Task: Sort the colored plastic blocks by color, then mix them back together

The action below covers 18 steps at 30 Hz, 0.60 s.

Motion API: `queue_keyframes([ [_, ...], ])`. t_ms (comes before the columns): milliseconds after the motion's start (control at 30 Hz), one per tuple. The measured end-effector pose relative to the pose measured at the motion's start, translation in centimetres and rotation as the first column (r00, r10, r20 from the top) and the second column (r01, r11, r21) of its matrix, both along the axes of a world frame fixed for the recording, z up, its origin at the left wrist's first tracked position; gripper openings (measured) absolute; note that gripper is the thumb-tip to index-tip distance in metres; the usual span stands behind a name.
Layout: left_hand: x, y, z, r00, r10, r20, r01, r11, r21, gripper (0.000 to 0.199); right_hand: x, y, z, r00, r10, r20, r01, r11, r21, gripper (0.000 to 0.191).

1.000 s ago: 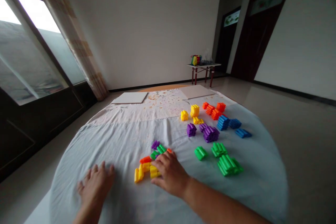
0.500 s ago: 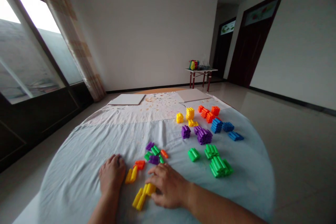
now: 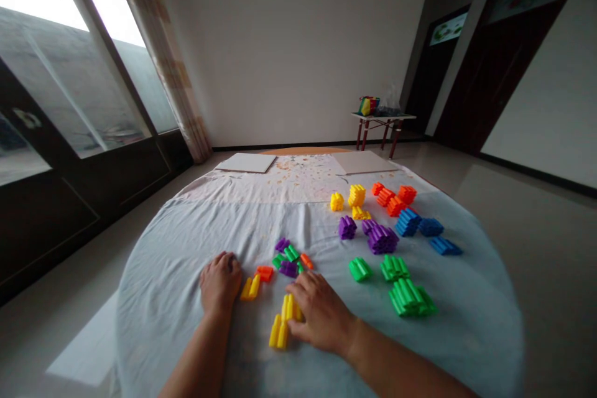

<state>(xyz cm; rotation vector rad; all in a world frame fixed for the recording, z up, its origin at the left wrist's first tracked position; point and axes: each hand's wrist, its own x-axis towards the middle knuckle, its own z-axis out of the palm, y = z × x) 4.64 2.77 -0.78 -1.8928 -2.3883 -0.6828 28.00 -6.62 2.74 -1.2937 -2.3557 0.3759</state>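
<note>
My left hand (image 3: pixel 221 281) rests on the cloth with its fingers curled under; whatever they may hold is hidden. Just right of it lie two yellow pieces (image 3: pixel 250 287) and an orange piece (image 3: pixel 265 273). My right hand (image 3: pixel 321 312) has its thumb and fingers around the right side of a yellow cluster (image 3: pixel 288 308), partly covering it. More yellow pieces (image 3: pixel 278 331) touch that cluster at the near side. Beyond my right hand is a loose group of purple (image 3: pixel 288 269), green (image 3: pixel 291 253) and orange (image 3: pixel 306 260) pieces.
To the right stand bundles of green (image 3: pixel 408 297), purple (image 3: pixel 382 239), blue (image 3: pixel 408 222), orange (image 3: pixel 395 206) and yellow (image 3: pixel 357 195) pieces. Two flat boards (image 3: pixel 247 163) (image 3: pixel 364 162) lie at the cloth's far end. A small table (image 3: pixel 383 117) with bags stands behind.
The camera view has turned, shifting the scene rightward. My right fingers now cover less of the yellow cluster, which stands more upright in view. My left hand stays beside the two yellow pieces.
</note>
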Motion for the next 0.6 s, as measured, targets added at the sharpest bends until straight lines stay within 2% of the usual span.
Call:
queue_keyframes([
  [100, 0.1, 0.1, -0.2, 1.0, 0.004, 0.019, -0.004, 1.0, 0.024, 0.039, 0.2, -0.1, -1.0, 0.999, -0.038, -0.026, 0.038, 0.999, -0.004, 0.041],
  [233, -0.2, 0.0, 0.1, 0.998, 0.016, 0.062, -0.021, 0.996, 0.083, 0.039, 0.1, -0.1, -1.7, 0.985, -0.074, -0.155, 0.084, 0.995, 0.059, 0.039],
  [367, 0.6, -0.8, 2.7, 0.997, -0.026, 0.076, 0.011, 0.982, 0.189, 0.039, 0.8, 0.8, -1.2, 0.948, -0.159, -0.274, 0.206, 0.967, 0.149, 0.039],
  [400, 1.2, -1.2, 3.7, 0.994, -0.075, 0.076, 0.058, 0.977, 0.206, 0.039, 1.0, 1.1, -1.0, 0.938, -0.182, -0.294, 0.238, 0.957, 0.166, 0.039],
  [467, 2.8, -2.1, 5.5, 0.958, -0.269, 0.102, 0.245, 0.948, 0.202, 0.035, 1.6, 1.7, -0.8, 0.919, -0.217, -0.329, 0.29, 0.938, 0.189, 0.039],
  [533, 4.8, -3.0, 6.8, 0.88, -0.455, 0.139, 0.439, 0.889, 0.129, 0.032, 1.9, 2.0, -0.7, 0.902, -0.24, -0.359, 0.327, 0.923, 0.204, 0.037],
  [600, 6.6, -3.8, 7.5, 0.795, -0.574, 0.197, 0.576, 0.816, 0.052, 0.032, 2.0, 2.2, -0.8, 0.886, -0.258, -0.387, 0.357, 0.91, 0.21, 0.036],
])
